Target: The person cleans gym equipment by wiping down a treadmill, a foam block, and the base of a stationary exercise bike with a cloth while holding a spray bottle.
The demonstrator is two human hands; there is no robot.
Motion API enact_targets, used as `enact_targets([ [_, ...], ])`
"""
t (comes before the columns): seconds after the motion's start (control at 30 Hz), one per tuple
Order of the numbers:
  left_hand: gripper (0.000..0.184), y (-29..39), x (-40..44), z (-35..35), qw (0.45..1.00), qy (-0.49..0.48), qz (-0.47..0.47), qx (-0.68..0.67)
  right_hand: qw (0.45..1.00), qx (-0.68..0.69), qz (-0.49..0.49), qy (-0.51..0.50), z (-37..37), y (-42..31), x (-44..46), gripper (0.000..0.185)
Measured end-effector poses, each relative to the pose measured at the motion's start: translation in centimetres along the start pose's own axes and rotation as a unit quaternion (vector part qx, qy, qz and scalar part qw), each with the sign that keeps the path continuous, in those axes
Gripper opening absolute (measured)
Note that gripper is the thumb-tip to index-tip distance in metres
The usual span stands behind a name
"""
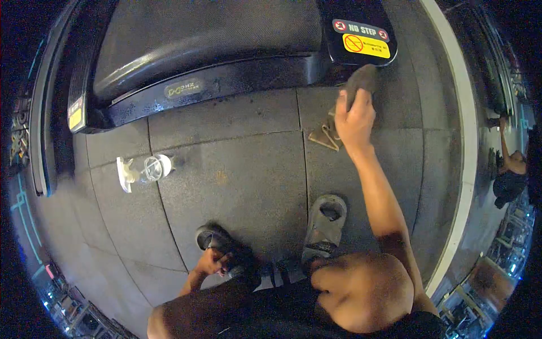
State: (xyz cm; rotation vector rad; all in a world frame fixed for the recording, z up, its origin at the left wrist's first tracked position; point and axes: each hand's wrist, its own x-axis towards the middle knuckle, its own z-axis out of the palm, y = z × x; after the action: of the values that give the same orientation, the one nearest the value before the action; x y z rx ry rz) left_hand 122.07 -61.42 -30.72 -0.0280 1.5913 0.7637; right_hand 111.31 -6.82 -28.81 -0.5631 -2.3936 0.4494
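My right hand (354, 120) is closed on a dark grey cloth (361, 80), whose upper end touches the lower edge of the treadmill's black corner cap (333, 48). Part of a brownish cloth (326, 135) with light edges hangs or lies beside the wrist. Down at the lower left, my left hand (214, 261) rests by the dark shoe on my foot, fingers curled; whether it holds anything is too small to tell. A clear spray bottle (153, 168) with a white head lies on the floor tiles at the left.
The treadmill (209, 87) spans the top, with warning stickers (366, 45) on its corner. A pale strip (467, 141) edges the floor at the right, beside a mirror showing a reflected person. My sandalled foot (327, 223) stands at the lower middle.
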Motion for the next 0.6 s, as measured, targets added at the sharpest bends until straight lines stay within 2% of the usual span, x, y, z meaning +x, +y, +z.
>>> enact_targets([
  [0.07,0.051,0.6,-0.2,0.2,1.000,0.010,0.001,0.009,0.995,-0.028,-0.008,-0.096,0.3,-1.4,-1.0,0.036],
  [0.17,0.050,0.2,0.1,0.2,1.000,0.009,0.008,0.010,0.962,-0.092,-0.072,-0.247,-0.1,-4.2,-0.3,0.037],
  [0.3,0.051,-1.6,0.6,-0.1,1.000,0.003,0.026,0.002,0.986,-0.041,-0.092,-0.132,-1.8,-3.9,-0.8,0.043],
  [0.4,0.050,-0.3,0.0,-0.1,0.999,-0.001,0.039,-0.004,0.986,-0.045,-0.023,-0.160,-4.4,-6.4,1.5,0.045],
  [0.43,0.050,0.4,-0.2,-0.1,0.999,-0.004,0.040,-0.004,0.979,-0.080,-0.056,-0.178,-4.9,-7.5,2.1,0.048],
  [0.53,0.051,1.0,-0.4,-0.1,1.000,-0.009,-0.017,0.006,0.955,-0.101,0.002,-0.280,-5.8,-11.1,3.4,0.055],
  [0.57,0.051,1.0,-0.4,-0.1,1.000,-0.005,0.000,-0.006,0.965,-0.128,-0.047,-0.225,-5.2,-11.0,3.4,0.055],
  [0.6,0.051,1.0,-0.4,0.0,1.000,-0.001,0.018,-0.019,0.968,-0.129,-0.045,-0.212,-5.4,-11.4,3.8,0.055],
])
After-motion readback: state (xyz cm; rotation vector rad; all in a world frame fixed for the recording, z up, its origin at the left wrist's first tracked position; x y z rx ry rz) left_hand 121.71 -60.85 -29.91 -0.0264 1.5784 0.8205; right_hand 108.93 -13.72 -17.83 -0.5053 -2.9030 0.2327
